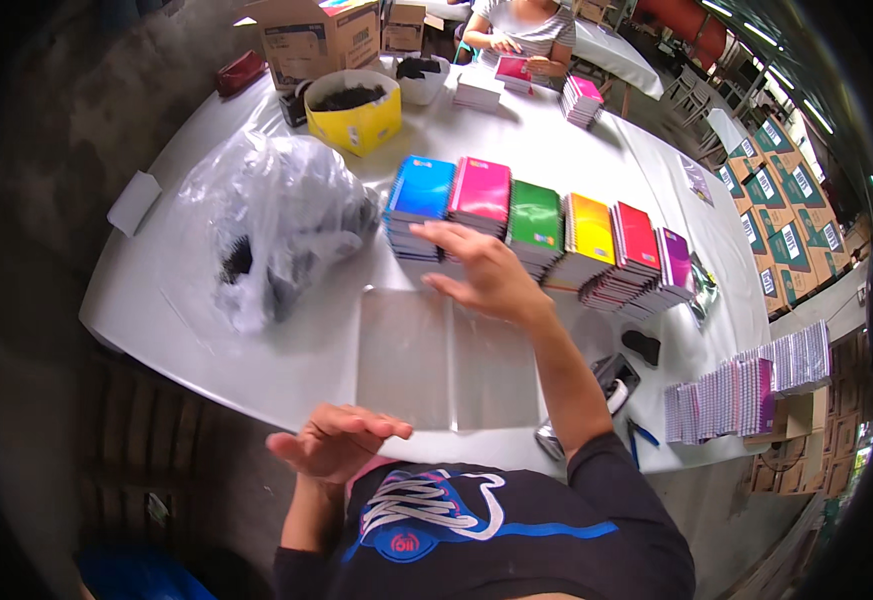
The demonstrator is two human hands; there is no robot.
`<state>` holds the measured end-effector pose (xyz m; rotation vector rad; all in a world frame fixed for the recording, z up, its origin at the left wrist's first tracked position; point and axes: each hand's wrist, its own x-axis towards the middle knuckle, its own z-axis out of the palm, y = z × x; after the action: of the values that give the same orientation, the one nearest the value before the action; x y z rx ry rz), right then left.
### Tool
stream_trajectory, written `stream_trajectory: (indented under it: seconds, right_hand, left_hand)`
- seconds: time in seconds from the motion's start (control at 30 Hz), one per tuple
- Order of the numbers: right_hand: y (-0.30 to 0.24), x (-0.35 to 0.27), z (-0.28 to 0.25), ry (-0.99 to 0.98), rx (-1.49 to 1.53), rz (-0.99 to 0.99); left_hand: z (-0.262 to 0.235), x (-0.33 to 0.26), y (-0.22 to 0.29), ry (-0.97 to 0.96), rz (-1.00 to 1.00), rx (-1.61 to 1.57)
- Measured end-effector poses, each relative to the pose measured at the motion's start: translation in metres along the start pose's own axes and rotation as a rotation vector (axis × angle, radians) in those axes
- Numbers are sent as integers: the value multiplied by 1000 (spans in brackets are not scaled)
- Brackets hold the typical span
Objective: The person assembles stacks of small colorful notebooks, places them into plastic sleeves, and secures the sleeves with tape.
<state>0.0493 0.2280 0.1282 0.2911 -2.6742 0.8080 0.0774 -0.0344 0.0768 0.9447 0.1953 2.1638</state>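
My right hand (483, 272) hovers just in front of the blue stack of spiral notebooks (422, 190), fingers stretched and apart, with nothing visible in it. I cannot tell whether its fingertips touch the stack. Palm down at the table's near edge, my left hand (341, 438) has its fingers extended and holds nothing. Between the hands lies a clear plastic cover (406, 365), flat with a crease down its middle. To the right of the blue stack run pink (480, 188), green (535, 217), yellow (590, 228), red (636, 237) and purple (675, 260) notebook stacks.
A clear bag with black contents (276, 220) sits left, near a yellow container (356, 120) and cardboard box (321, 42). Pliers (640, 435), a phone-like device (616, 380) and more spiral notebooks (721, 400) are at right. Across the table (206, 360) a person (521, 35) handles notebooks.
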Motion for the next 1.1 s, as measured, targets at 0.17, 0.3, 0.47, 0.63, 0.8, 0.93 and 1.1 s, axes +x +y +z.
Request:
stream_trajectory:
  seconds: [0.17,0.3,0.47,0.63,0.8,0.93,1.1]
  right_hand:
    - [87,81,106,180,-645,162]
    - [79,71,107,490,-275,154]
    - [9,43,47,383,763,93]
    - [38,47,32,-160,-66,74]
    - [102,32,53,229,-629,426]
    - [62,18,62,394,-686,247]
    - [-35,-13,81,140,-335,100]
  left_hand:
    - [-44,-1,41,102,-120,25]
    - [-90,-4,59,332,-278,-52]
    - [-124,46,42,424,-463,-833]
    - [-135,79,30,172,-405,-1042]
    - [-141,94,42,474,-383,-800]
    - [-162,101,29,599,-407,-454]
    - [-179,93,-4,572,-357,-612]
